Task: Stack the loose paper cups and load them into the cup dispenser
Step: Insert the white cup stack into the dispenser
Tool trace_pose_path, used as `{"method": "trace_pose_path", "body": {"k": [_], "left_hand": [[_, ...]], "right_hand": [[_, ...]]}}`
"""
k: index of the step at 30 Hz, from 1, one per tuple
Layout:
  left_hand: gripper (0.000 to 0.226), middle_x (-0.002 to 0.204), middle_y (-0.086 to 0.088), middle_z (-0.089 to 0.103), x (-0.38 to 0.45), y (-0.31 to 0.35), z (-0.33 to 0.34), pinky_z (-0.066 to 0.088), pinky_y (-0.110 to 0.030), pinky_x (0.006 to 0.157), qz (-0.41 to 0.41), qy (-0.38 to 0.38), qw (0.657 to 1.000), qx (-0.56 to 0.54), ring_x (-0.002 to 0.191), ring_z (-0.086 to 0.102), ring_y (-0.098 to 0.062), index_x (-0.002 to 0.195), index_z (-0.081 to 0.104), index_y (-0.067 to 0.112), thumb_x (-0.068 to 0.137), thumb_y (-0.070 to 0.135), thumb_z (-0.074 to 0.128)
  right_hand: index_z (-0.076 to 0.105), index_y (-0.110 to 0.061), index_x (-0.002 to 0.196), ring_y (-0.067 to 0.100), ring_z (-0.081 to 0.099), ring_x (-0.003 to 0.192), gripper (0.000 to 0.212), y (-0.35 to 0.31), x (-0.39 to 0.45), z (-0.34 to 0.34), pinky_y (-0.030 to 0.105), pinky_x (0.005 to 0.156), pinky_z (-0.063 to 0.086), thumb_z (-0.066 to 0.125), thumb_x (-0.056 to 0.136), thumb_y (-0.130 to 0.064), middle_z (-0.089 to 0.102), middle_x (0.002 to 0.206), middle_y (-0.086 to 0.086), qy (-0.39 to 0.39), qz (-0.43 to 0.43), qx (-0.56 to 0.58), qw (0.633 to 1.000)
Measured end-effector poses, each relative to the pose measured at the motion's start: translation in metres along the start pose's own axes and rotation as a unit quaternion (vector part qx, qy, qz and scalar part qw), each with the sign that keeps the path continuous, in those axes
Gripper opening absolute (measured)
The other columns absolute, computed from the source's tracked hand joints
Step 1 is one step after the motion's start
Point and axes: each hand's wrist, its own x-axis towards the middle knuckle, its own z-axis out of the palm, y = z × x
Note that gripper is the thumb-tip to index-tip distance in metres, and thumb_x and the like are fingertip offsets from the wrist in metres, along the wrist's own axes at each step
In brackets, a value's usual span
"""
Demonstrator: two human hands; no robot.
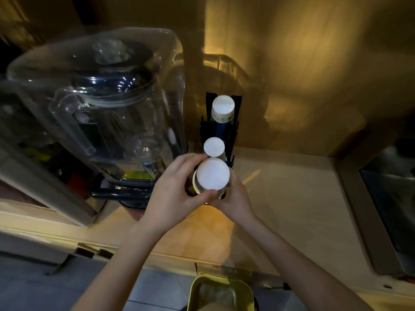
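Note:
A black cup dispenser (234,129) stands on the counter by the wall, with three slots in a row. An upside-down paper cup stack (223,107) fills the far slot, and a smaller stack (213,147) stands in the middle one. Over the near slot, both hands hold a third upside-down paper cup stack (212,173), white base facing up. My left hand (174,189) wraps its left side and front. My right hand (233,198) grips its right side from below. The dispenser's near slot is hidden by the hands and cups.
A large blender under a clear sound cover (107,108) stands just left of the dispenser. The beige counter (280,198) stretches right to a metal sink (393,198). A yellow bin (221,292) sits on the floor below the counter edge.

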Motion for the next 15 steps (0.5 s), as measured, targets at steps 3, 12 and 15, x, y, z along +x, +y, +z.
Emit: {"method": "trace_pose_path", "body": {"k": [3, 12, 15], "left_hand": [[0.075, 0.126, 0.003, 0.057, 0.004, -0.004, 0.008, 0.051, -0.036, 0.093, -0.023, -0.031, 0.999, 0.037, 0.113, 0.056, -0.013, 0.131, 0.048, 0.023, 0.063, 0.050, 0.065], [0.070, 0.135, -0.005, 0.049, 0.012, -0.027, 0.037, 0.044, -0.037, 0.103, -0.066, -0.102, 0.991, 0.061, 0.122, 0.050, -0.021, 0.137, 0.039, 0.012, 0.078, 0.032, 0.070], [0.070, 0.138, -0.007, 0.048, 0.015, -0.031, 0.044, 0.042, -0.035, 0.103, -0.082, -0.116, 0.988, 0.063, 0.124, 0.049, -0.023, 0.138, 0.038, 0.010, 0.079, 0.028, 0.069]], "right_hand": [[0.036, -0.024, 0.132, 0.020, 0.052, 0.118, 0.087, 0.006, 0.004, 0.005, 0.041, 0.089, 0.052, 0.082, 0.059, -0.040, 0.054, 0.129, 0.000, -0.016, 0.014, -0.025, 0.999], [0.039, -0.020, 0.133, 0.020, 0.046, 0.124, 0.077, 0.008, 0.007, 0.001, 0.037, 0.098, 0.044, 0.076, 0.066, -0.032, 0.050, 0.134, 0.003, -0.037, -0.024, -0.062, 0.997], [0.038, -0.016, 0.134, 0.018, 0.044, 0.124, 0.070, 0.004, 0.005, -0.003, 0.027, 0.096, 0.039, 0.073, 0.073, -0.025, 0.050, 0.134, 0.004, -0.036, -0.054, -0.082, 0.995]]}}
